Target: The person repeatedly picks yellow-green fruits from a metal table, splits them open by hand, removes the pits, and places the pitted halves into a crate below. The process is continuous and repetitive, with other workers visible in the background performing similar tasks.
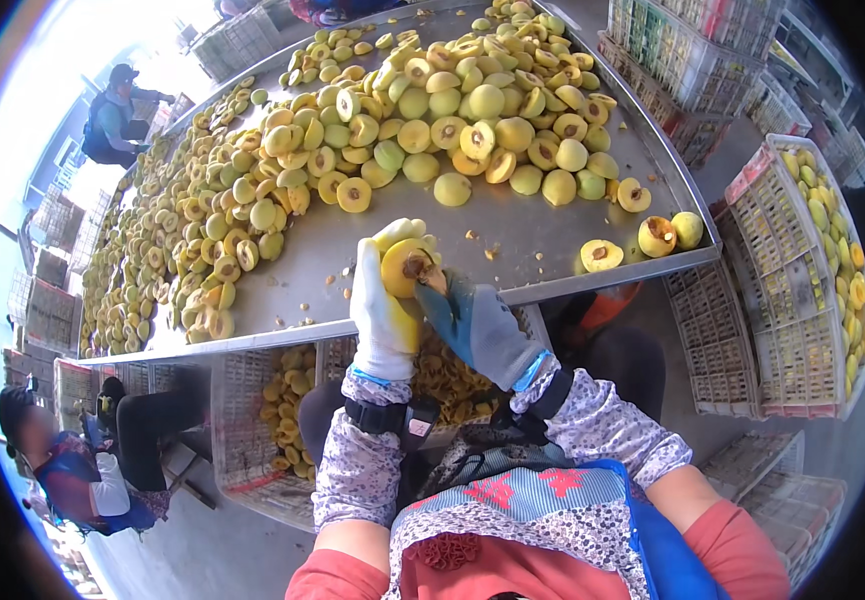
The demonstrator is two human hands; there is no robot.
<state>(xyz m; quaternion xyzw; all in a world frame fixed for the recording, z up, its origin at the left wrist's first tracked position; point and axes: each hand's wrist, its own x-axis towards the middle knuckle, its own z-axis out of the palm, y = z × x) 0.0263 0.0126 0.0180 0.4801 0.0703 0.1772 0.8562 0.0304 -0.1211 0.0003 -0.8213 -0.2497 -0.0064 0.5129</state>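
My left hand [384,307], in a white glove with yellow stains, holds a yellow stone-fruit half [401,268] just above the table's front edge. The cut face with its brown centre is turned to the right. My right hand [470,315], in a grey-blue coated glove, has its brown-stained fingertips against that centre. Whether a small tool or a pit is between these fingers cannot be made out. Beyond my hands, a large heap of halved stone fruit [417,135] covers much of the metal table [432,214]. Many halves show brown centres.
Beneath the table stand a crate of fruit halves [252,457] and a container of brownish-yellow scraps [451,382]. Loose halves [601,256] lie near the right corner. A fruit-filled crate [800,292] stands right. Seated people [91,472] [114,120] are on the left.
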